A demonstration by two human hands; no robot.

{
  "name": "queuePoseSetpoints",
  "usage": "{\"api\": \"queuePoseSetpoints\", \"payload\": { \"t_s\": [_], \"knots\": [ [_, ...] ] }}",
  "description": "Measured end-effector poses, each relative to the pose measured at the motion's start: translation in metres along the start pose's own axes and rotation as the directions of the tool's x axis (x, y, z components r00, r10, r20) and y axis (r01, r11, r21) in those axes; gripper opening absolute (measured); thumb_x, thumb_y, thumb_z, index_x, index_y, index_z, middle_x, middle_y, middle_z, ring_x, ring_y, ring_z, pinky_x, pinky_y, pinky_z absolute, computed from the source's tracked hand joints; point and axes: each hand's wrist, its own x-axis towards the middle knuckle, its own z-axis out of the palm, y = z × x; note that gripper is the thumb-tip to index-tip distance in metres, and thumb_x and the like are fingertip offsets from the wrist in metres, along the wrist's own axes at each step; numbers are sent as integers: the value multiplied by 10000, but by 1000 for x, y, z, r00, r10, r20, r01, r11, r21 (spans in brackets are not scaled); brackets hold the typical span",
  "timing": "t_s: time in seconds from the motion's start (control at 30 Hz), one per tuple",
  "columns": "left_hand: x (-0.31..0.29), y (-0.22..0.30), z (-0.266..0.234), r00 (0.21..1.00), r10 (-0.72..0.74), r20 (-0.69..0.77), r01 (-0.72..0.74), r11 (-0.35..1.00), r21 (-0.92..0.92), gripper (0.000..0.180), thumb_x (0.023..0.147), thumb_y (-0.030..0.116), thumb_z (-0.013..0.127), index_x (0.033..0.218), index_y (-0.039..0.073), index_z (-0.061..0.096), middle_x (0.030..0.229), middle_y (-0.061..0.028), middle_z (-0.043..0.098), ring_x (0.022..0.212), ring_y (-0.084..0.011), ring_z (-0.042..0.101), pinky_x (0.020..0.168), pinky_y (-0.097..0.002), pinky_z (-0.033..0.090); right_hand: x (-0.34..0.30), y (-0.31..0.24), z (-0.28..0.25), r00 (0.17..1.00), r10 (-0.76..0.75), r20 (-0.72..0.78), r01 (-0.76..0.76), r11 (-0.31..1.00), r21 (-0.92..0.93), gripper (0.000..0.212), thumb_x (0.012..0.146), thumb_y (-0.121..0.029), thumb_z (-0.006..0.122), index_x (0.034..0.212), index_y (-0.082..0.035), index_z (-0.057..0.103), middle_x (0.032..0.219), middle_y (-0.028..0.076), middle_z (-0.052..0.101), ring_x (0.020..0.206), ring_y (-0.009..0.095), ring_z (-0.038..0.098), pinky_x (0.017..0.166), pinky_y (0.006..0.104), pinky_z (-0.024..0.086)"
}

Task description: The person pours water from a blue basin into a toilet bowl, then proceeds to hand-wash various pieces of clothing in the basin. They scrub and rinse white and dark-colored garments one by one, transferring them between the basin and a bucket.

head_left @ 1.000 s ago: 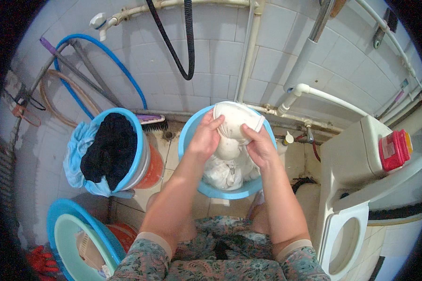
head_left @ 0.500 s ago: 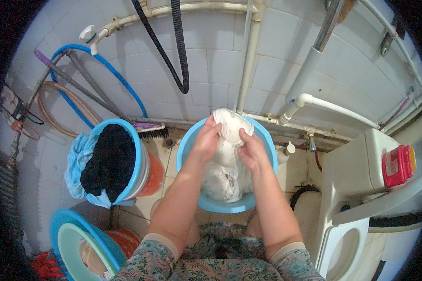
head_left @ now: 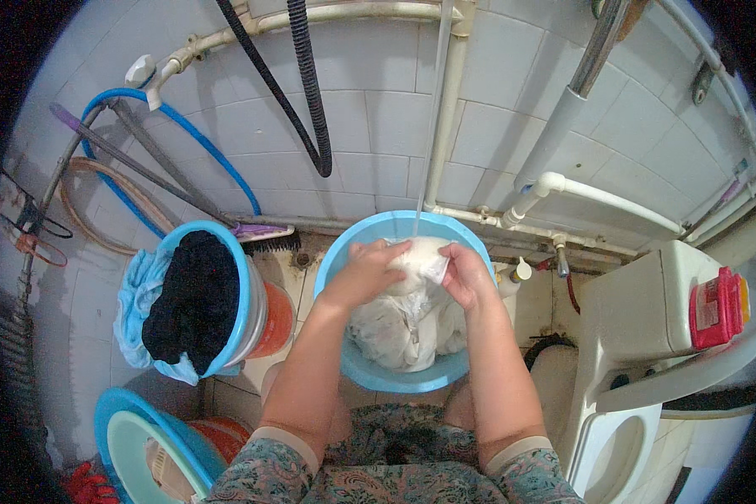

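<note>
A wet white garment [head_left: 405, 315] lies bunched in a light blue basin [head_left: 412, 382], its kind hidden by the folds. My left hand [head_left: 365, 273] grips its upper left part, fingers bent over the cloth. On the other side, my right hand [head_left: 469, 275] pinches the upper right edge between thumb and fingers. Both hands are just above the pile, inside the basin's rim. A thin stream of water [head_left: 418, 220] falls past the far rim, close to the cloth between my hands.
To the left, a blue basin [head_left: 245, 294] on an orange bucket holds black clothing [head_left: 195, 294] and light blue cloth [head_left: 141, 294]. Nested basins [head_left: 109, 403] stand nearer. A scrub brush [head_left: 265, 235] lies by the wall. At right are a pump bottle [head_left: 512, 277] and a toilet [head_left: 630, 311].
Both hands have brought the held cloth down and toward me, from the basin's far rim to over the pile. My left hand now lies more across the cloth. The view has shifted slightly.
</note>
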Motion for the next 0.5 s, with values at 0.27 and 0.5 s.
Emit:
{"api": "queuePoseSetpoints", "payload": {
  "t_s": [0.27, 0.5],
  "knots": [
    [-14, 27, -38, 924, 26, -381, -159, 933, -322, 183, 794, 171, 620, 936, 58, 603, 922, -43, 574, 909, -150, 540, 809, -335, 420, -26, -20, -7, 880, -442, 171, 410, 529, -743, 749, 740, -366, 680, 1283, -14, 303, 1179, 120, 484, 1104, 238, 463, 983, 351, 336],
    [-14, 34, -29, 989, -58, -135, -97, 433, -896, 266, 862, 180, 567, 1069, 17, 529, 926, -26, 581, 854, -95, 532, 766, -243, 441, -38, -3, 9, 850, -107, 516, 464, 617, -636, 1074, 570, -372, 810, 1380, -48, 184, 1393, 123, 270, 1289, 264, 254, 1064, 351, 191]
  ]
}}
